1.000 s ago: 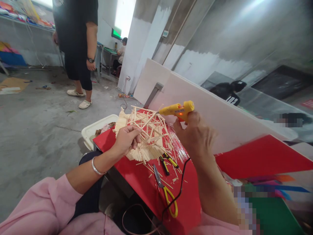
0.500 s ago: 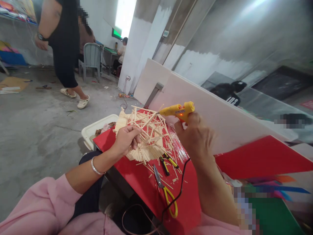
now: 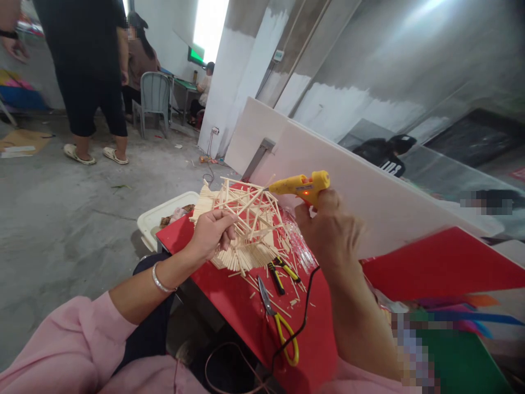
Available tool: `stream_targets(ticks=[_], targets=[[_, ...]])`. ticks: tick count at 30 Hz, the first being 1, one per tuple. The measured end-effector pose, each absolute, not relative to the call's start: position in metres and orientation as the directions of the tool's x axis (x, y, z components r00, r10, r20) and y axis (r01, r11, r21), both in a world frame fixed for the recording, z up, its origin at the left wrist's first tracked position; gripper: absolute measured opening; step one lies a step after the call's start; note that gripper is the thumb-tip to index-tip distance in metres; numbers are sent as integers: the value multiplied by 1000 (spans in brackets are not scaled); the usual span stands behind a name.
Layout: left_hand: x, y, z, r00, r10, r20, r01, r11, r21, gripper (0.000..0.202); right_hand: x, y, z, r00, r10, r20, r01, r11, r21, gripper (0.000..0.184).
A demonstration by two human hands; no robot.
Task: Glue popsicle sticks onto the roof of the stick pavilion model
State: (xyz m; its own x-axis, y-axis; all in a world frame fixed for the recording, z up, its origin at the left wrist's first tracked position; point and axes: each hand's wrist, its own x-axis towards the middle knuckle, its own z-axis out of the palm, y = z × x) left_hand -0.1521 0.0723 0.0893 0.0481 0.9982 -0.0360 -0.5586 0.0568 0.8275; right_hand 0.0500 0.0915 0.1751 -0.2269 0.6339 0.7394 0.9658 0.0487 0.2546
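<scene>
In the head view, the left hand (image 3: pixel 211 235) had its fingers pinched together on a thin piece of the wooden stick frame (image 3: pixel 251 202), which sat on the red tabletop (image 3: pixel 315 350). The right hand (image 3: pixel 334 224) had its fingers wrapped around the grip of a yellow glue gun (image 3: pixel 301 185), nozzle at the frame; contact was unclear. Pliers (image 3: pixel 276 278) and scissors (image 3: pixel 270 312) lay nearer the person.

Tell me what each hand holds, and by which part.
The right hand holds the glue gun by its handle; the left hand seems to pinch the stick frame at its near side.
</scene>
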Motion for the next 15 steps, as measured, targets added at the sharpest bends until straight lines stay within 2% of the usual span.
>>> stream_targets(ticks=[8,15], targets=[[-151,72,90,82,993,-79,-596,113,795,23,50,94,172,-223,613,758,969,56,240,28],[-150,71,88,88,994,-65,-582,104,806,24,47,94,174,-180,632,754,980,51,191,29]])
